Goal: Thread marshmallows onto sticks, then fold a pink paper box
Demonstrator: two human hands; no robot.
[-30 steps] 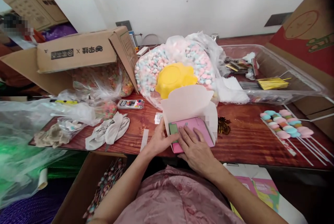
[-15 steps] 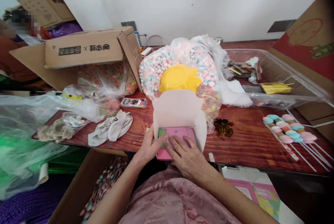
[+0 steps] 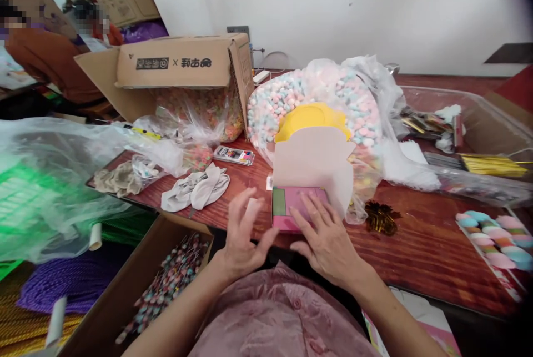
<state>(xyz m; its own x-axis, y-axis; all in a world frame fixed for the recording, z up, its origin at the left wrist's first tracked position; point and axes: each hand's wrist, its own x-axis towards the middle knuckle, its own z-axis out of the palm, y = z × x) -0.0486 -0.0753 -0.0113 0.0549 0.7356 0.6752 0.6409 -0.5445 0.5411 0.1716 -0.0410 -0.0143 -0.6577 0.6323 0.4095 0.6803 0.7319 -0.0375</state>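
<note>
Head view, looking down over a red-brown wooden table. Pink box sits at the table's near edge, lower centre of the frame, its pale lid flap standing upright behind it. Right hand lies flat on the box top, fingers spread and extended, palm down; nothing clamped, it presses rather than grips. Left hand hovers just left of the box, fingers splayed wide apart and slightly blurred, holding nothing; cannot tell whether the fingertips touch the box edge. Green panel shows on the left part of the box top. Behind the flap, centre of the frame: a clear plastic bag of pastel candies with a yellow bowl resting on it. Gold foil scrap lies on the table just right of the box. White gloves lie left of the box, with a small paint set beyond them. Open cardboard carton at upper left centre. Skewers of pastel candy at the right edge. Lower left, below the table edge, a cardboard box of candy sticks.
</note>
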